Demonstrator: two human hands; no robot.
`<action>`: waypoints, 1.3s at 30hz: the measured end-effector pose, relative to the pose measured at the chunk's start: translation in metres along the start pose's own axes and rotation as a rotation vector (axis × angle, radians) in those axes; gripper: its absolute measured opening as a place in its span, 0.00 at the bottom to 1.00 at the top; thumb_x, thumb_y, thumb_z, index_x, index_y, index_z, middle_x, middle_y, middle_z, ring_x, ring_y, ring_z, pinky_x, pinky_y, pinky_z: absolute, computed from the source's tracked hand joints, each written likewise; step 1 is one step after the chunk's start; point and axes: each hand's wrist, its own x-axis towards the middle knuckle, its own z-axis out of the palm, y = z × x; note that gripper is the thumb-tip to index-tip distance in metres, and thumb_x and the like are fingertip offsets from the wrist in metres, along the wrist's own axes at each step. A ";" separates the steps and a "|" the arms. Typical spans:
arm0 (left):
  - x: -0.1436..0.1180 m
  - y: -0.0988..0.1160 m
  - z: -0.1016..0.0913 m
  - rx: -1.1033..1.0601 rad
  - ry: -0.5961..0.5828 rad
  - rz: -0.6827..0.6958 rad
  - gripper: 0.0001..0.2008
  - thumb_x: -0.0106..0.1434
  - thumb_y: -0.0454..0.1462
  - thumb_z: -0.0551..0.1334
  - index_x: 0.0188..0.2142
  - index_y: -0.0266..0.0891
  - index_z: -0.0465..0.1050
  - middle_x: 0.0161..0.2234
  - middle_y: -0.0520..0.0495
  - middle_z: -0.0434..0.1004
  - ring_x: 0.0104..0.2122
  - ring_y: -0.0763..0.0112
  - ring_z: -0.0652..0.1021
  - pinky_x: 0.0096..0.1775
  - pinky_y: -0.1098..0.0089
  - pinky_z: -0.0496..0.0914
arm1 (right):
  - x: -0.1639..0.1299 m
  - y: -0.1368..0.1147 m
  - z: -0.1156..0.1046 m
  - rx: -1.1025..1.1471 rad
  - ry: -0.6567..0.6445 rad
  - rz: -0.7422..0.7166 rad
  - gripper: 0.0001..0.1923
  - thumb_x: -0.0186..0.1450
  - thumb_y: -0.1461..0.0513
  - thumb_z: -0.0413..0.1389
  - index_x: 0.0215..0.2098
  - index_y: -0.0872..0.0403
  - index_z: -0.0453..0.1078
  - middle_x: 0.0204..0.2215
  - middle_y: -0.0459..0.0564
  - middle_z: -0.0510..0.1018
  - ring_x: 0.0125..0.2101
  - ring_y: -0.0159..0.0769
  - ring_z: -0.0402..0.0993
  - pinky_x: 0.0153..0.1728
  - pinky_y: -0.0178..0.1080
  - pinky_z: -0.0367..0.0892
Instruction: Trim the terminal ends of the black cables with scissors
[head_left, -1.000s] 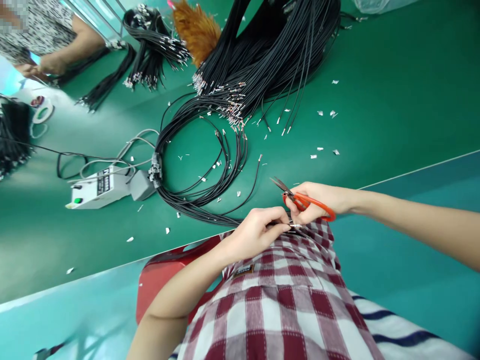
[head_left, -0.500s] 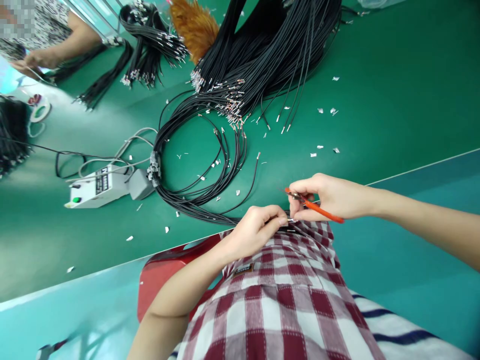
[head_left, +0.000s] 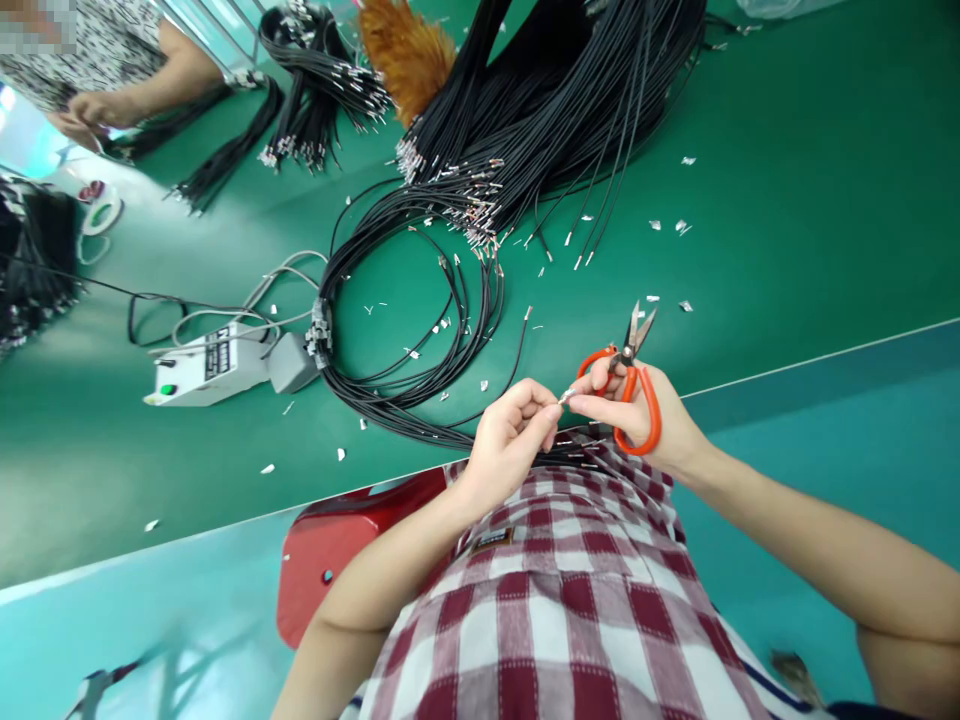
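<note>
Left hand [head_left: 504,440] in a pinch beside right hand [head_left: 637,416]

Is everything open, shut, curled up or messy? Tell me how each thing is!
Orange-handled metal scissors, blades open.
Right grip, around the scissors.
Left grip, pinched at a small pale tip.
Thin black cables, curled in a loop.
Large black cable heap, spread out, ends loose.
White box with green button, can't tell if on.
Small whitish scraps, scattered on the green table.

left hand [head_left: 519,432] in a pinch, right hand [head_left: 630,405] just beside it
</note>
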 end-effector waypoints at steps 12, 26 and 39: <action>0.001 -0.002 0.002 0.123 0.077 0.040 0.14 0.67 0.45 0.62 0.32 0.38 0.65 0.21 0.56 0.65 0.22 0.79 0.67 0.26 0.76 0.61 | 0.005 0.004 0.013 0.130 0.077 -0.004 0.22 0.48 0.60 0.72 0.28 0.51 0.62 0.27 0.41 0.75 0.30 0.32 0.73 0.40 0.39 0.68; 0.003 -0.006 0.009 0.136 0.212 0.096 0.10 0.69 0.43 0.60 0.35 0.38 0.69 0.22 0.55 0.70 0.17 0.82 0.64 0.20 0.77 0.57 | 0.007 0.012 0.028 0.284 0.150 -0.079 0.18 0.51 0.65 0.67 0.29 0.51 0.60 0.26 0.39 0.76 0.30 0.30 0.72 0.40 0.38 0.68; 0.026 0.012 -0.027 -0.290 -0.486 -0.538 0.19 0.55 0.48 0.70 0.29 0.34 0.72 0.13 0.54 0.65 0.10 0.85 0.53 0.15 0.77 0.39 | 0.036 0.007 0.014 0.091 -0.029 -0.118 0.20 0.51 0.59 0.69 0.29 0.51 0.61 0.28 0.42 0.75 0.31 0.33 0.74 0.40 0.40 0.69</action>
